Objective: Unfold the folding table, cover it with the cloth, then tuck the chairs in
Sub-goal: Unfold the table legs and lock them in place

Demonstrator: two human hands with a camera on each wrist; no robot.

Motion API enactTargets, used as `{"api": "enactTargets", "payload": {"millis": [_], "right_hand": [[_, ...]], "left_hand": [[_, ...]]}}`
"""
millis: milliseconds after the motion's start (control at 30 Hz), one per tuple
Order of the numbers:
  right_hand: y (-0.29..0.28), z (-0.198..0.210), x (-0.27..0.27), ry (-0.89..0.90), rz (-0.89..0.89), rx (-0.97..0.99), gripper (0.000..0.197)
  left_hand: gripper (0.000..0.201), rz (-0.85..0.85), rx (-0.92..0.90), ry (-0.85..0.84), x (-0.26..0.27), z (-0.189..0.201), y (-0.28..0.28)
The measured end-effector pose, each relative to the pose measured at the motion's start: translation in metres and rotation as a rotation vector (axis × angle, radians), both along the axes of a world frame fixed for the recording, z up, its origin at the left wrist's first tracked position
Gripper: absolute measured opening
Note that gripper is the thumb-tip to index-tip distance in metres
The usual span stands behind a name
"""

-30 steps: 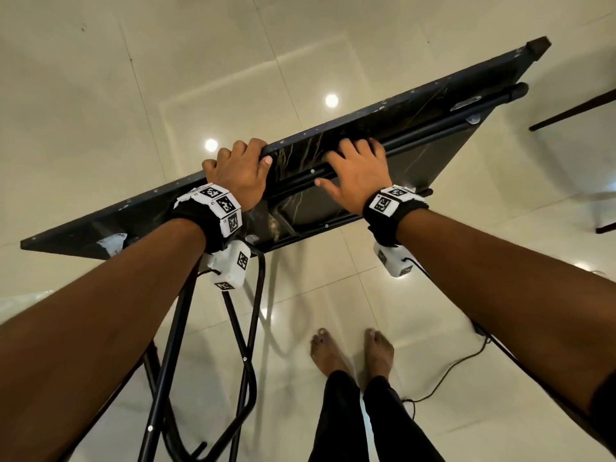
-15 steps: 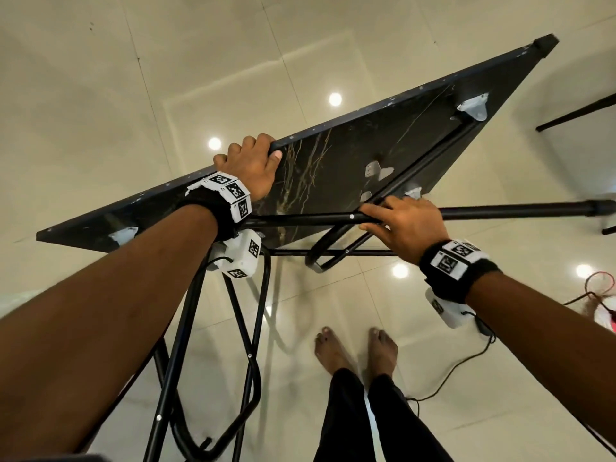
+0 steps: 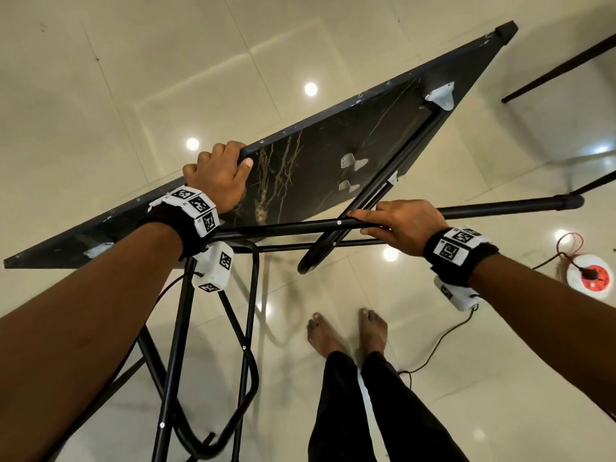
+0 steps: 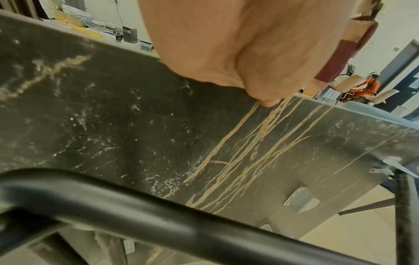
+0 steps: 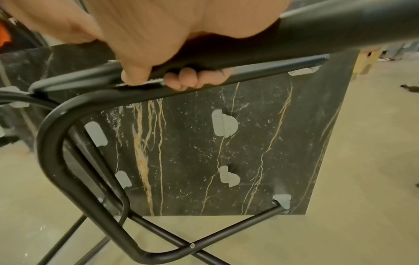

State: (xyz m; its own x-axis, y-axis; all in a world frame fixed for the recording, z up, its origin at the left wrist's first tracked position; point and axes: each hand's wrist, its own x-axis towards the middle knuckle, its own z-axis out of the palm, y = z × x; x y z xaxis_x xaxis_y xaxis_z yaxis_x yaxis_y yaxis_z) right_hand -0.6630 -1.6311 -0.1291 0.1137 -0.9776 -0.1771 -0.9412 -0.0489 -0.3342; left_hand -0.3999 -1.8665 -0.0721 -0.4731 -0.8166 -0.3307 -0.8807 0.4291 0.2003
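Glossy cream tiled floor (image 3: 100, 95); ceiling-light reflections (image 3: 310, 89)

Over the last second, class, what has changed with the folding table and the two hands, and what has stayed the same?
The right hand has pulled the black leg tube away from the tabletop toward the person, still gripping it; the brackets underneath now show. The left hand still grips the tabletop's upper edge.

Folding table (image 3: 333, 168), black marble-patterned top tilting on edge, underside facing the person, its black tubular legs (image 3: 500, 210) swinging partly open.
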Motion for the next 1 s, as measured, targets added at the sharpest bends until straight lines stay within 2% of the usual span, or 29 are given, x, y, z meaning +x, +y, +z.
{"api": "enactTargets", "payload": {"millis": [233,433,767,933,1000], "right_hand": [[0.005,0.005,-0.008,-0.024,0.023,-0.003,0.051],[0.070,0.018,-0.029,-0.043,-0.037,0.081,0.050],[0.181,0.042,-0.065,-0.152,-0.357,0.148,0.046],[0.209,0.041,-0.063,-0.131,-0.534,0.220,0.048],[0.215,0.043,-0.061,-0.109,-0.588,0.247,0.043]], "left_hand": [[0.039,0.009,0.015,0.000,0.000,0.001,-0.004],[0.040,0.007,-0.005,-0.007,-0.002,0.000,-0.006],[0.040,0.017,-0.016,-0.010,-0.003,-0.001,-0.004],[0.039,0.018,-0.011,-0.012,-0.002,-0.002,-0.005],[0.039,0.016,-0.008,-0.016,-0.002,-0.001,-0.004]]}}
